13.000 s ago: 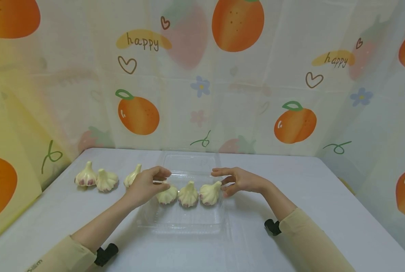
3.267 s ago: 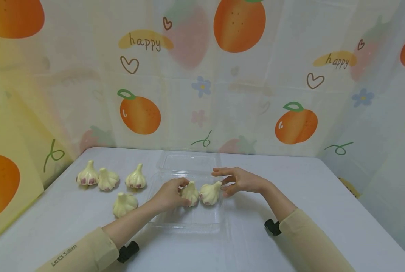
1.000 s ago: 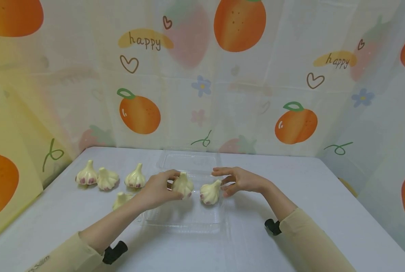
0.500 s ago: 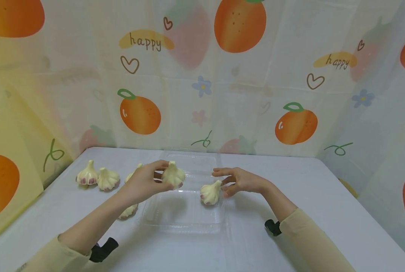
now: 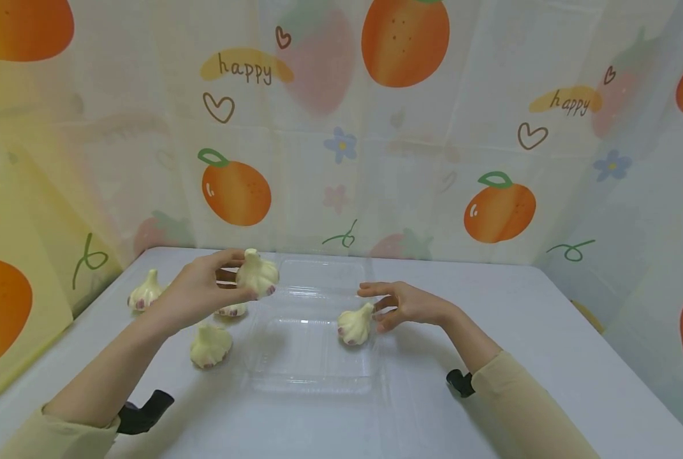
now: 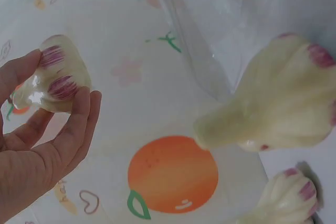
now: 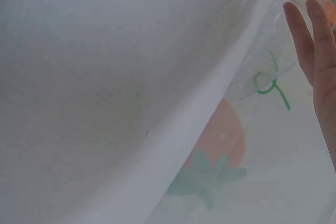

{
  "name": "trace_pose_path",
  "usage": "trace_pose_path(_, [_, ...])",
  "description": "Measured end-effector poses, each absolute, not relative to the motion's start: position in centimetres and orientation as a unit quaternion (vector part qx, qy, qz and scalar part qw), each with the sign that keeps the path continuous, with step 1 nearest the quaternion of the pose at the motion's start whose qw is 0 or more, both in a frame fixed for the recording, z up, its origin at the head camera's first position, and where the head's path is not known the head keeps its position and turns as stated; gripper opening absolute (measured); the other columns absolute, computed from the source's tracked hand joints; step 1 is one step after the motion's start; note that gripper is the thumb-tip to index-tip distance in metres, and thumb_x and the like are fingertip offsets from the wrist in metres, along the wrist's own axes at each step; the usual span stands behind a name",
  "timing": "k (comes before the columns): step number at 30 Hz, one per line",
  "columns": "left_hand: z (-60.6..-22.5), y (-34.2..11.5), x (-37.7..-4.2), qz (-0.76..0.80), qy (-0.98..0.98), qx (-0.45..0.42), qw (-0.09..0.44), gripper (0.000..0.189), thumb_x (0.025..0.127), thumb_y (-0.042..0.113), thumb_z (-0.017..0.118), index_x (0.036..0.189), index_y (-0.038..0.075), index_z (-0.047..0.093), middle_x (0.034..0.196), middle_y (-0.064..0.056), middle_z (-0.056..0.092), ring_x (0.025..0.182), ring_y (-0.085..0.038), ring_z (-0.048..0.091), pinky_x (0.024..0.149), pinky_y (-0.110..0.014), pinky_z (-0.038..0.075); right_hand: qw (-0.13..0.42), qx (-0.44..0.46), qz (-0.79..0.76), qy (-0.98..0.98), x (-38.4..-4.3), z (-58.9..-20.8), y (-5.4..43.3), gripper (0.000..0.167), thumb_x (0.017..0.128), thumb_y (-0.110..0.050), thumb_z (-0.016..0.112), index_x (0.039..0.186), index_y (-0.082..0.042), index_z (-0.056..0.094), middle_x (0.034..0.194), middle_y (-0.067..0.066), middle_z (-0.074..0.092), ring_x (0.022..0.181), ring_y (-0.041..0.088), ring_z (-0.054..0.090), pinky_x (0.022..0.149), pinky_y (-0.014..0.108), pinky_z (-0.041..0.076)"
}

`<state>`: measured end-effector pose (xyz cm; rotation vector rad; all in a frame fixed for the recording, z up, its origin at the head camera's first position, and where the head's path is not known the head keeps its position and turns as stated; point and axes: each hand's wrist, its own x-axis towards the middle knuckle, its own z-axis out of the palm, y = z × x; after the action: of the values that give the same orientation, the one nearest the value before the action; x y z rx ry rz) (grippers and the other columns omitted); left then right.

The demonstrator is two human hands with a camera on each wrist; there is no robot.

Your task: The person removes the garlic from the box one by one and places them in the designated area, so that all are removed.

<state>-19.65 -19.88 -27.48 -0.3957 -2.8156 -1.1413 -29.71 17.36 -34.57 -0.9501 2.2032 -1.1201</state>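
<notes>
My left hand [image 5: 200, 290] pinches a garlic bulb [image 5: 257, 274] between thumb and fingers, held up in the air left of a clear plastic box [image 5: 312, 384]. In the left wrist view the same held bulb [image 6: 58, 77] shows purple-streaked cloves. One garlic bulb [image 5: 354, 326] sits in the box near its right wall. Beside that bulb hovers my right hand [image 5: 412, 305], fingers relaxed and apart; whether a fingertip touches it I cannot tell. Left of the box stand a near bulb [image 5: 210, 346], a partly covered bulb [image 5: 232, 310] and a far-left bulb [image 5: 145, 292].
The box's clear lid [image 5: 324, 273] lies folded back behind it. A white cloth covers the table [image 5: 507, 319]. A fruit-printed curtain [image 5: 341, 191] rises along the table's back edge. My left arm hides part of the left side.
My left hand has lifted the middle garlic bulb out of the box and carried it left and up. Earlier, another bulb went from the box to the table's left. My right hand stays put.
</notes>
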Motion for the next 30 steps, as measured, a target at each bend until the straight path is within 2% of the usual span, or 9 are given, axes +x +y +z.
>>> trace_pose_path(5, [-27.2,-21.5,-19.7,-0.358,-0.924,-0.127,0.049,0.081,0.086,0.038,0.076,0.148,0.001,0.039,0.143,-0.025,0.052,0.122,-0.041,0.06,0.096,-0.051,0.054,0.245,-0.35,-0.412,0.805,-29.9,-34.8,17.4,0.078,0.082,-0.012,0.072,0.151,-0.001,0.037,0.166,0.015,0.021,0.134,0.04,0.05,0.112,0.051,0.044])
trace_pose_path(8, [-27.1,-22.5,-19.8,-0.358,-0.925,-0.121,0.049,0.083,0.086,0.04,0.075,0.15,0.002,0.037,0.143,-0.024,0.052,0.123,-0.041,0.06,0.095,-0.049,0.055,0.245,-0.351,-0.411,0.805,-30.0,-34.9,17.5,0.078,0.082,-0.013,0.072,0.151,-0.001,0.037,0.166,0.015,0.021,0.134,0.039,0.05,0.112,0.051,0.044])
trace_pose_path(12, [-26.7,-23.9,-19.7,-0.361,-0.924,-0.117,0.05,0.081,0.087,0.038,0.074,0.15,0.003,0.037,0.143,-0.024,0.051,0.124,-0.041,0.059,0.089,-0.032,0.056,0.245,-0.35,-0.411,0.805,-30.0,-34.9,17.5,0.078,0.082,-0.013,0.072,0.151,-0.002,0.037,0.166,0.014,0.021,0.134,0.039,0.05,0.11,0.05,0.045])
trace_pose_path(16, [-26.4,-25.4,-19.7,-0.373,-0.919,-0.117,0.046,0.078,0.088,0.033,0.074,0.148,0.0,0.037,0.144,-0.026,0.047,0.124,-0.042,0.057,0.08,-0.012,0.05,0.245,-0.35,-0.411,0.805,-30.0,-34.8,17.5,0.077,0.083,-0.013,0.071,0.151,-0.002,0.037,0.166,0.014,0.021,0.134,0.039,0.05,0.111,0.05,0.045])
trace_pose_path(18, [-26.4,-26.1,-19.7,-0.377,-0.918,-0.118,0.045,0.073,0.089,0.03,0.074,0.146,0.001,0.04,0.142,-0.024,0.049,0.119,-0.029,0.062,0.078,-0.01,0.049,0.245,-0.35,-0.411,0.806,-30.0,-34.8,17.5,0.077,0.083,-0.013,0.071,0.151,-0.003,0.037,0.166,0.014,0.021,0.134,0.039,0.05,0.112,0.051,0.044])
trace_pose_path(20, [-26.5,-26.8,-19.7,-0.377,-0.917,-0.121,0.049,0.066,0.089,0.028,0.074,0.143,0.002,0.045,0.135,-0.018,0.054,0.111,-0.011,0.064,0.077,-0.011,0.051,0.245,-0.349,-0.41,0.806,-29.9,-34.7,17.5,0.078,0.083,-0.014,0.071,0.151,-0.003,0.037,0.166,0.014,0.021,0.135,0.039,0.05,0.112,0.052,0.043])
trace_pose_path(23, [-26.5,-27.8,-19.7,-0.376,-0.917,-0.122,0.051,0.06,0.089,0.026,0.074,0.139,0.005,0.049,0.125,-0.002,0.057,0.098,0.014,0.056,0.078,-0.013,0.053,0.246,-0.348,-0.41,0.806,-29.9,-34.7,17.4,0.078,0.082,-0.014,0.071,0.151,-0.003,0.037,0.166,0.014,0.021,0.135,0.039,0.05,0.113,0.053,0.041])
trace_pose_path(25, [-26.5,-28.5,-19.7,-0.373,-0.918,-0.122,0.051,0.059,0.089,0.025,0.074,0.139,0.005,0.049,0.121,0.005,0.056,0.096,0.017,0.054,0.077,-0.013,0.053,0.246,-0.348,-0.409,0.806,-29.9,-34.7,17.4,0.078,0.083,-0.013,0.071,0.151,-0.002,0.036,0.166,0.014,0.021,0.135,0.039,0.05,0.114,0.053,0.041])
trace_pose_path(30, [-26.6,-30.5,-19.6,-0.358,-0.926,-0.117,0.04,0.061,0.09,0.026,0.073,0.141,0.009,0.045,0.117,0.021,0.054,0.097,0.017,0.053,0.077,-0.013,0.051,0.246,-0.347,-0.408,0.808,-29.9,-34.7,17.4,0.077,0.083,-0.013,0.071,0.151,-0.003,0.037,0.166,0.014,0.021,0.135,0.039,0.05,0.114,0.053,0.04])
